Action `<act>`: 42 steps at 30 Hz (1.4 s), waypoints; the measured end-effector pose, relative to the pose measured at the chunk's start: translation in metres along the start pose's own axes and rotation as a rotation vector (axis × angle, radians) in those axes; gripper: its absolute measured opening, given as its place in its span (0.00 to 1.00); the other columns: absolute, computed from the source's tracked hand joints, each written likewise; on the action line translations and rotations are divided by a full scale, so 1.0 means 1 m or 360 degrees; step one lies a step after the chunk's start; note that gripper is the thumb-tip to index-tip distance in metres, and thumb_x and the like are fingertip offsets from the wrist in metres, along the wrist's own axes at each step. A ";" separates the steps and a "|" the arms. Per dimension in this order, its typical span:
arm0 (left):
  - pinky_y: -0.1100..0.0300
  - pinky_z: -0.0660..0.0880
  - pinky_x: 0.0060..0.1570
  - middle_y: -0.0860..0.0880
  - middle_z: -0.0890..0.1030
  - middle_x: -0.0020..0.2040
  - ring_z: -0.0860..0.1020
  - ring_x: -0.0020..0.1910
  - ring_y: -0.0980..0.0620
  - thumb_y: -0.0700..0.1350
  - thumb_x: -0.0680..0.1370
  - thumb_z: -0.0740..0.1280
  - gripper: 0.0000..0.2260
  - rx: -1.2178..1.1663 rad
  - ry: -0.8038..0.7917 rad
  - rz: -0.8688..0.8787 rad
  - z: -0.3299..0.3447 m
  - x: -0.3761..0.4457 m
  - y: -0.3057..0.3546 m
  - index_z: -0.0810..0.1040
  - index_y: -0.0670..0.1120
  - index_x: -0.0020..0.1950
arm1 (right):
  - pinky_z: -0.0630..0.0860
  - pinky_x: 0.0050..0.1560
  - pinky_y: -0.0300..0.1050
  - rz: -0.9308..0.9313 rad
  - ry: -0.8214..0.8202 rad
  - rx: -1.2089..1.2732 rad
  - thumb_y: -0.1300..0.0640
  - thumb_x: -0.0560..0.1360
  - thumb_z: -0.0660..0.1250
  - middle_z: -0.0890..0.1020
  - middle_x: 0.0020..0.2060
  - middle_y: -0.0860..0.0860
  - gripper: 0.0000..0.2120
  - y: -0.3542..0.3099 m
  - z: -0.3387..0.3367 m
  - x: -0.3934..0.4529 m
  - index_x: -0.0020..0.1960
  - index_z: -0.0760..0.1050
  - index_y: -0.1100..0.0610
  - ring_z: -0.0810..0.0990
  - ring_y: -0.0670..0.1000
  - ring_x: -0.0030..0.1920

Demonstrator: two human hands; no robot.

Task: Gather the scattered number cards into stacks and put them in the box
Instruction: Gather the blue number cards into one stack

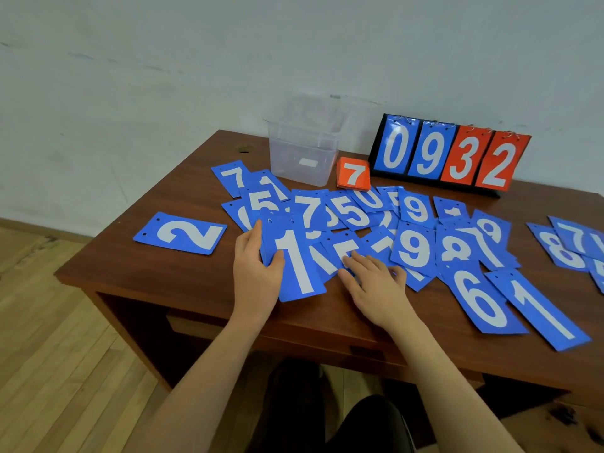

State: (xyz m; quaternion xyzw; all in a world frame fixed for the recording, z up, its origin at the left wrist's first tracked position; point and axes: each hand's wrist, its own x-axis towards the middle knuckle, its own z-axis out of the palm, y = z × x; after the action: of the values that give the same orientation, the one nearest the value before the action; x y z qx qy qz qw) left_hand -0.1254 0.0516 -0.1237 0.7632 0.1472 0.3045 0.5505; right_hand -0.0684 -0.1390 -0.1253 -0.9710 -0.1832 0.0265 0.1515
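Brown wooden desk (202,282) against a pale wall, blue number cards (415,246) strewn in front of the clear box (304,148). My left hand (256,273) pinches a small stack topped by a "1" card (295,259), long axis running toward the box. My right hand (376,282), fingers flat, presses a "5" card (341,246) just beside it. Behind, right of the box, a scoreboard (447,155) reads 0932; an orange stack (353,174) shows 7.

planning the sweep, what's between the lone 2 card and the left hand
In the head view, only bare table separates the 2 card from the left hand.
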 end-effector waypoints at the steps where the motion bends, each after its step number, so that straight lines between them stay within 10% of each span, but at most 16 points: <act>1: 0.72 0.74 0.43 0.48 0.68 0.65 0.70 0.63 0.54 0.38 0.76 0.66 0.26 0.0016 0.0001 0.0005 0.000 0.000 0.000 0.63 0.46 0.72 | 0.46 0.69 0.53 -0.0015 0.0032 0.0020 0.40 0.80 0.49 0.63 0.73 0.41 0.22 -0.001 -0.002 -0.002 0.71 0.65 0.44 0.57 0.46 0.73; 18: 0.68 0.75 0.42 0.49 0.67 0.66 0.70 0.64 0.54 0.39 0.77 0.65 0.25 0.0060 -0.0051 -0.0073 0.005 -0.004 0.002 0.63 0.47 0.72 | 0.56 0.68 0.54 0.0678 0.0235 0.0390 0.38 0.66 0.72 0.66 0.64 0.53 0.34 -0.012 0.000 0.006 0.64 0.68 0.54 0.60 0.57 0.68; 24: 0.64 0.77 0.47 0.49 0.67 0.67 0.69 0.64 0.56 0.39 0.77 0.64 0.25 0.0073 -0.0035 -0.0062 0.003 -0.007 0.004 0.62 0.48 0.73 | 0.72 0.47 0.42 0.0435 0.0579 0.1031 0.60 0.76 0.66 0.72 0.48 0.47 0.12 -0.009 -0.010 -0.001 0.56 0.66 0.56 0.76 0.48 0.49; 29: 0.75 0.74 0.36 0.50 0.66 0.67 0.70 0.58 0.59 0.40 0.78 0.63 0.25 0.0035 -0.0070 -0.0063 0.009 -0.013 0.010 0.61 0.49 0.73 | 0.73 0.38 0.33 0.0320 0.0950 0.1482 0.60 0.77 0.65 0.74 0.48 0.47 0.11 -0.015 -0.024 -0.010 0.58 0.69 0.54 0.75 0.45 0.47; 42: 0.62 0.71 0.61 0.52 0.65 0.67 0.66 0.67 0.57 0.41 0.78 0.64 0.26 -0.0122 -0.0280 0.0060 0.065 -0.021 0.037 0.60 0.51 0.74 | 0.71 0.39 0.29 0.0329 0.0868 0.1595 0.60 0.74 0.67 0.74 0.44 0.44 0.09 -0.011 -0.023 -0.009 0.54 0.73 0.54 0.73 0.42 0.44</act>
State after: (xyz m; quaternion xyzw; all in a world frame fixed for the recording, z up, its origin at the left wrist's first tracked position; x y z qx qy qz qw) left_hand -0.1045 -0.0223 -0.1091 0.7680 0.0721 0.2521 0.5843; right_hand -0.0779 -0.1390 -0.0995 -0.7653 -0.0069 -0.1265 0.6311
